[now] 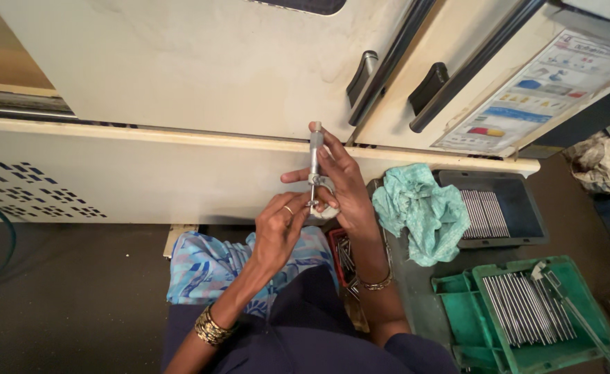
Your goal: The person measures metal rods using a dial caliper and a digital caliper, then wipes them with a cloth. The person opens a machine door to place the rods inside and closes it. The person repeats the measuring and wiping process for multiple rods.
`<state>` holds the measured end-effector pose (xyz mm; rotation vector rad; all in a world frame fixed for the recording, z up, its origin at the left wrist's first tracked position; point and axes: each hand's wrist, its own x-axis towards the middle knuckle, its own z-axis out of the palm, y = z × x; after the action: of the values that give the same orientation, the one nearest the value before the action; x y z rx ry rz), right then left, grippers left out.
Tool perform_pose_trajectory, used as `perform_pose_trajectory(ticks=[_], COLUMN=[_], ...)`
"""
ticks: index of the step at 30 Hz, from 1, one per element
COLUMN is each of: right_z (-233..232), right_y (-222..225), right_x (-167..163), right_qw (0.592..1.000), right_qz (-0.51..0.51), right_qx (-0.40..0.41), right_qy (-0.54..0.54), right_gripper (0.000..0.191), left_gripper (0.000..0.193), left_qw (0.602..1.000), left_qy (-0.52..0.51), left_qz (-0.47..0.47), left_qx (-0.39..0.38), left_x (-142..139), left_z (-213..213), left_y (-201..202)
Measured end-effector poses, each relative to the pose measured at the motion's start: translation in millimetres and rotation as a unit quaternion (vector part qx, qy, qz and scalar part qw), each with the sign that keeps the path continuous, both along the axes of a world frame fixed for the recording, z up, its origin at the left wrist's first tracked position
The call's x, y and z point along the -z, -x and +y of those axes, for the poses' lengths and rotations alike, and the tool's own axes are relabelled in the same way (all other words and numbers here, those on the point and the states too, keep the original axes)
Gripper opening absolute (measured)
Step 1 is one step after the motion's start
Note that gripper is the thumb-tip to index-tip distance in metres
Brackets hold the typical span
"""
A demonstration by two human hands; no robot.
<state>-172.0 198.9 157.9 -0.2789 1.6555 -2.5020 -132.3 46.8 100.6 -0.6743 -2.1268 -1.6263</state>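
My right hand grips a metal micrometer, held upright in front of a cream machine panel. My left hand, with a ring on one finger, pinches something small at the tool's lower frame; the piece itself is too small to make out. Both wrists wear gold bangles. A blue patterned cloth lies over my lap below the hands.
A crumpled teal rag lies over the edge of a dark grey bin of thin metal rods. A green crate at lower right holds several more rods. A red tray of rods sits under my right forearm. Black door handles sit above.
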Motion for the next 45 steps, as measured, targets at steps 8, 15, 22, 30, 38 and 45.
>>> perform_pose_trajectory(ticks=[8, 15, 22, 30, 38, 45], right_z=[-4, -3, -4, 2, 0, -2], right_y=[-2, -1, -5, -11, -17, -16], right_x=[-5, -1, 10, 12, 9, 8], right_qw=[0.997, 0.999, 0.997, 0.999, 0.999, 0.999], right_qz=[-0.019, -0.031, -0.001, 0.028, 0.03, 0.032], right_qx=[0.036, 0.019, 0.069, 0.012, 0.033, 0.039], right_qy=[-0.059, -0.021, -0.026, 0.031, 0.028, 0.019], right_gripper=[0.053, 0.048, 0.043, 0.063, 0.07, 0.067], left_gripper=[0.028, 0.029, 0.027, 0.029, 0.028, 0.029], left_qw=[1.0, 0.999, 0.999, 0.999, 0.999, 0.999], left_qy=[0.018, 0.016, 0.009, -0.001, -0.012, -0.016], left_qz=[0.013, -0.031, 0.043, 0.051, 0.047, 0.027], left_qx=[0.002, 0.01, -0.01, 0.0, 0.003, 0.016], left_x=[-4, 2, 7, 14, 21, 23], left_z=[-2, -1, 0, 2, 7, 6], left_y=[-1, 0, 4, 6, 8, 9])
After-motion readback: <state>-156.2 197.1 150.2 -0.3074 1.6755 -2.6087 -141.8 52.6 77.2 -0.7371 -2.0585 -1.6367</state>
